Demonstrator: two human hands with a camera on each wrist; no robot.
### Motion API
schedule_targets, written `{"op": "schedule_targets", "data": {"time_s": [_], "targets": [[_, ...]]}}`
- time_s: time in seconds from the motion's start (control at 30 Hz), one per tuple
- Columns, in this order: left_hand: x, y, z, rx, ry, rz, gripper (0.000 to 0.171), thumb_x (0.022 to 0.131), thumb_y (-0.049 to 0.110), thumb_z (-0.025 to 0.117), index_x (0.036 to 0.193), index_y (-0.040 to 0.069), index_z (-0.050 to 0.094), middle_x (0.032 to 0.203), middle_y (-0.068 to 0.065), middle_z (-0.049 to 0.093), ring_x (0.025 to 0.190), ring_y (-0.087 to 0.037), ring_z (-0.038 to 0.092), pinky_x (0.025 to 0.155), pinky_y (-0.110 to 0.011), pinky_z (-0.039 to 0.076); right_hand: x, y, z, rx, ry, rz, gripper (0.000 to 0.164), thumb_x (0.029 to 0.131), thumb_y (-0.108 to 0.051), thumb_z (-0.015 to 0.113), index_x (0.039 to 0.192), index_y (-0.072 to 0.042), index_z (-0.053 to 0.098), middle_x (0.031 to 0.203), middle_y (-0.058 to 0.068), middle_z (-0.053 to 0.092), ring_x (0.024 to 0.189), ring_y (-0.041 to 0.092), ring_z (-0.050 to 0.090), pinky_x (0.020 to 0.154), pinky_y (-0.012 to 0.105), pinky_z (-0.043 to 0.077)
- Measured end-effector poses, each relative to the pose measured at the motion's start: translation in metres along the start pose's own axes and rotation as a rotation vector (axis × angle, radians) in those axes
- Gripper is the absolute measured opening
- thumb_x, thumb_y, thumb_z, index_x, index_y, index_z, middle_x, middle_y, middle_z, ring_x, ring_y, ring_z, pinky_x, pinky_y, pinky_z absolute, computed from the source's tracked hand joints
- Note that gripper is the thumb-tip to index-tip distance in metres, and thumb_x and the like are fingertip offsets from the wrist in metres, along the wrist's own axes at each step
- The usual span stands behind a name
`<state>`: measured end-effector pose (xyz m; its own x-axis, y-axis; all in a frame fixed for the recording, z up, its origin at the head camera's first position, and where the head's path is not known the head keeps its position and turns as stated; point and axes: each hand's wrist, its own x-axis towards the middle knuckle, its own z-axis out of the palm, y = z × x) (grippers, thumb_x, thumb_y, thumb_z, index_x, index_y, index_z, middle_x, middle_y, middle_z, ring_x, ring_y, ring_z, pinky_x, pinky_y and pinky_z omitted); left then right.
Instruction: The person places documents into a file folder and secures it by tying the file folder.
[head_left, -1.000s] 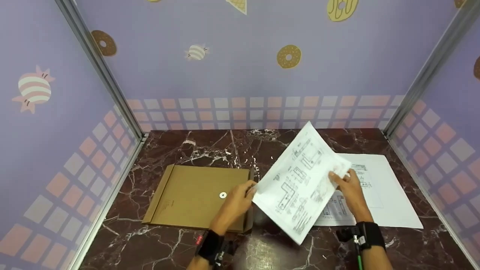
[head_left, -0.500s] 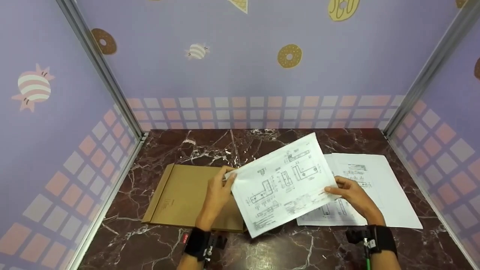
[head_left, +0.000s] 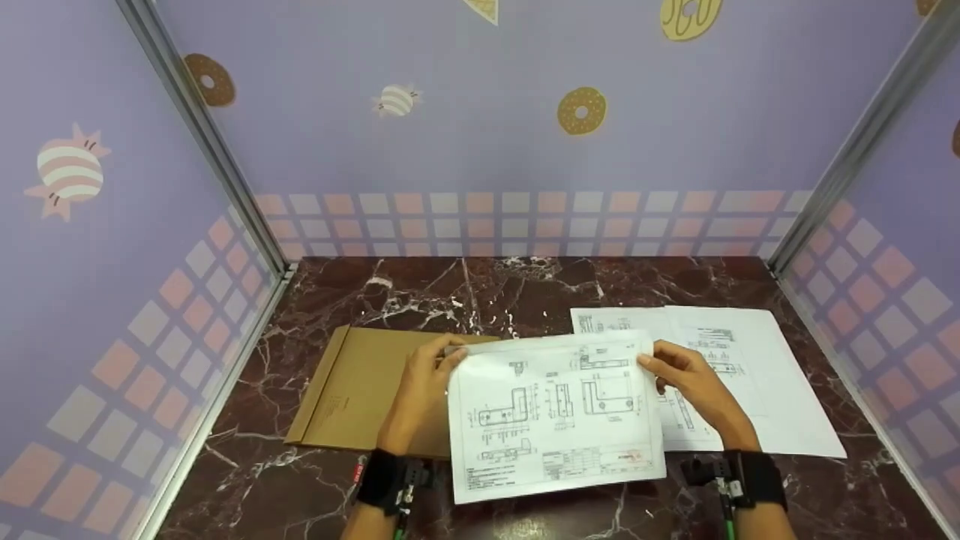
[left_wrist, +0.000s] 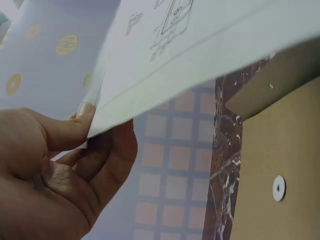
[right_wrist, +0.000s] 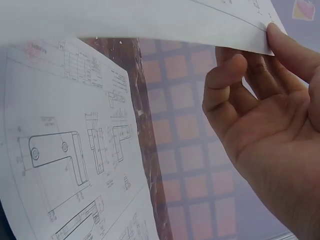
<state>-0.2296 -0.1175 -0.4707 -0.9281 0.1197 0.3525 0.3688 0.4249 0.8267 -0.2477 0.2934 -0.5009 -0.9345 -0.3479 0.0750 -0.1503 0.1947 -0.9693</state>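
A white sheet of paper (head_left: 555,427) printed with technical drawings is held up above the table by both hands. My left hand (head_left: 424,382) pinches its upper left corner between thumb and fingers; the left wrist view shows the thumb (left_wrist: 86,114) on the printed face. At the upper right corner my right hand (head_left: 694,382) pinches the paper, thumb in front and fingers behind. Below and left lies a brown cardboard envelope (head_left: 367,390), partly hidden by the left forearm. More printed sheets (head_left: 780,375) lie on the right, partly behind the held paper.
The dark red marble table (head_left: 420,292) has white veins. Purple patterned walls (head_left: 480,135) enclose it at the back and both sides, with metal posts (head_left: 832,165) at the corners. A white round button (left_wrist: 279,188) sits on the envelope.
Both hands have turned the held sheet from a steep slant to nearly level and brought it lower. The left hand has moved left along with its corner, over the envelope.
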Motion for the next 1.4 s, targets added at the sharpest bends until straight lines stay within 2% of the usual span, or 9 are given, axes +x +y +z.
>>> {"op": "schedule_targets", "data": {"time_s": [0.13,0.33,0.63,0.8,0.93,1.03,1.17,1.3,1.4], "targets": [[-0.001,-0.002,-0.003,-0.022,-0.028,-0.011,0.015,0.097,0.011,0.058,0.104,0.004,0.07,0.098,-0.013,0.074,0.088,-0.027,0.07,0.081,-0.037,0.058,0.001,-0.004,0.003,0.006,-0.007,-0.024,0.032,0.102,-0.025,0.054,0.117,0.003,0.058,0.097,0.02,0.067,0.069,0.026,0.052,0.063,0.037,0.045],[-0.002,-0.003,-0.007,-0.017,-0.053,-0.04,0.014,0.096,0.012,0.06,0.103,0.006,0.071,0.097,-0.009,0.073,0.087,-0.02,0.066,0.08,-0.028,0.053,0.002,-0.009,0.006,-0.022,0.011,-0.013,0.029,0.1,-0.025,0.058,0.105,0.004,0.057,0.088,0.018,0.066,0.062,0.029,0.047,0.057,0.034,0.045],[-0.002,-0.004,-0.007,-0.023,-0.077,-0.109,0.018,0.097,0.013,0.059,0.109,0.005,0.07,0.101,-0.01,0.073,0.084,-0.018,0.065,0.076,-0.026,0.054,0.004,-0.008,0.009,-0.055,0.006,-0.073,0.027,0.103,-0.018,0.053,0.112,0.004,0.064,0.088,0.018,0.07,0.054,0.022,0.049,0.049,0.031,0.044],[-0.003,-0.007,-0.006,-0.115,-0.091,-0.171,0.028,0.098,0.014,0.059,0.124,0.004,0.062,0.106,-0.015,0.072,0.083,-0.021,0.068,0.071,-0.029,0.057,0.003,-0.005,0.012,-0.034,0.106,-0.04,0.029,0.101,-0.024,0.057,0.112,0.0,0.067,0.092,0.016,0.071,0.061,0.017,0.06,0.053,0.029,0.047],[-0.008,-0.012,-0.009,-0.168,-0.18,-0.253,0.045,0.099,0.021,0.059,0.138,0.001,0.048,0.109,-0.018,0.071,0.089,-0.025,0.07,0.076,-0.035,0.059,0.002,-0.005,0.011,0.012,0.219,-0.012,0.034,0.1,-0.026,0.058,0.115,0.002,0.066,0.092,0.012,0.073,0.067,0.017,0.065,0.058,0.028,0.052],[-0.014,-0.015,-0.011,-0.16,-0.286,-0.271,0.047,0.099,0.021,0.059,0.138,-0.003,0.048,0.11,-0.021,0.071,0.092,-0.026,0.07,0.078,-0.035,0.059,0.002,-0.006,0.009,0.048,0.304,-0.016,0.037,0.1,-0.026,0.058,0.117,0.006,0.064,0.088,0.007,0.073,0.064,0.013,0.063,0.057,0.026,0.051],[-0.021,-0.019,-0.015,-0.185,-0.379,-0.253,0.032,0.099,0.017,0.059,0.123,-0.003,0.06,0.096,-0.022,0.072,0.068,-0.015,0.067,0.059,-0.024,0.054,0.001,-0.006,0.004,0.071,0.395,-0.027,0.041,0.1,-0.027,0.058,0.119,0.01,0.062,0.085,0.002,0.072,0.064,0.011,0.064,0.057,0.024,0.052],[-0.025,-0.023,-0.016,-0.21,-0.38,-0.254,0.026,0.097,0.017,0.062,0.112,-0.005,0.063,0.079,-0.024,0.068,0.052,-0.01,0.06,0.048,-0.022,0.047,0.001,-0.003,0.001,0.039,0.461,-0.014,0.044,0.099,-0.03,0.058,0.119,0.009,0.063,0.082,-0.002,0.07,0.065,0.009,0.065,0.058,0.022,0.052],[-0.028,-0.026,-0.014,-0.203,-0.322,-0.26,0.027,0.097,0.014,0.061,0.114,-0.007,0.063,0.077,-0.026,0.067,0.054,-0.016,0.064,0.051,-0.027,0.051,0.0,-0.001,-0.002,0.016,0.509,0.017,0.044,0.098,-0.032,0.059,0.119,0.006,0.064,0.08,-0.004,0.07,0.064,0.008,0.065,0.057,0.021,0.052]]}}
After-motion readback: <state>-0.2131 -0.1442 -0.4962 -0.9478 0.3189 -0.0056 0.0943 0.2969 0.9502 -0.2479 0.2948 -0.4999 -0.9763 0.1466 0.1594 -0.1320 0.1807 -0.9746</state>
